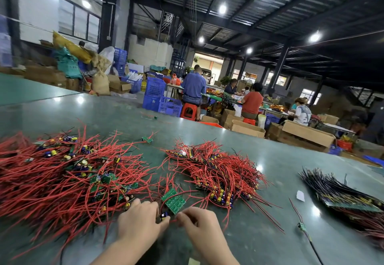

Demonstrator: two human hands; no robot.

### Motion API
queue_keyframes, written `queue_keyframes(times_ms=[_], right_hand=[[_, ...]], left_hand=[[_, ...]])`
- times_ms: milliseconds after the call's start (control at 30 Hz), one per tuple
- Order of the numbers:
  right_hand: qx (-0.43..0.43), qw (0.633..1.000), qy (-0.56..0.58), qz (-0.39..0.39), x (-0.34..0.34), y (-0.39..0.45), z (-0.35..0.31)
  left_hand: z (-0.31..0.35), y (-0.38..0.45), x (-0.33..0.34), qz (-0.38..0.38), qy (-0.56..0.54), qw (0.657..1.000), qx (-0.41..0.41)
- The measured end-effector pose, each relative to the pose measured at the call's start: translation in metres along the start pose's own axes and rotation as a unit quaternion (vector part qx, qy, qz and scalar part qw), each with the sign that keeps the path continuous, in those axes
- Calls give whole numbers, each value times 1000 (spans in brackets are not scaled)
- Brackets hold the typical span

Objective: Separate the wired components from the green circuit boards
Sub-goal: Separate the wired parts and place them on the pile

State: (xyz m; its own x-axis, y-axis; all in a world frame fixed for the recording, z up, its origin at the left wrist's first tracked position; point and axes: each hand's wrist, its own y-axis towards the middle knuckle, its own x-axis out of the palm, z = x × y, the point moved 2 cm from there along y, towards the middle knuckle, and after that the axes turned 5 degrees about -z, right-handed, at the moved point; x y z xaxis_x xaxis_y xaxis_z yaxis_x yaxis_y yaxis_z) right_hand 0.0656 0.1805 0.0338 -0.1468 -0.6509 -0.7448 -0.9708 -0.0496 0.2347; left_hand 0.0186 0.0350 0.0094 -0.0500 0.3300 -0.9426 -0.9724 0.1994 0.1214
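Green circuit board [174,201], red-wired, one, pinched between left hand [139,218] and right hand [200,222]; three wire heaps [218,171] counted.

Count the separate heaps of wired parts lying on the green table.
3. A big loose red-wire heap at left, a tidier red-wire heap at centre beyond the hands, and a dark black-wire stack at right. More may lie outside the frame.

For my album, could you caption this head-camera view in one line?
Two hands, left and right, work a green circuit board between heaps of red-wired parts on a green table.
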Motion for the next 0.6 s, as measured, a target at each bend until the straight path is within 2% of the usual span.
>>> queue_keyframes(times_ms=[200,333,467,600], right_hand=[[1,1000,-11,6,6,-1,-4],[-7,999,-6,44,0,0,-1],[13,998,-26,54,-3,-1,6],[18,998,-54,21,0,1,8]], left_hand=[[-3,1,3,21,6,1000,-8],[-1,2,2,23,17,1000,0],[1,-4,-5,19,-62,998,5],[1,-12,-9,61,-123,989,56]])
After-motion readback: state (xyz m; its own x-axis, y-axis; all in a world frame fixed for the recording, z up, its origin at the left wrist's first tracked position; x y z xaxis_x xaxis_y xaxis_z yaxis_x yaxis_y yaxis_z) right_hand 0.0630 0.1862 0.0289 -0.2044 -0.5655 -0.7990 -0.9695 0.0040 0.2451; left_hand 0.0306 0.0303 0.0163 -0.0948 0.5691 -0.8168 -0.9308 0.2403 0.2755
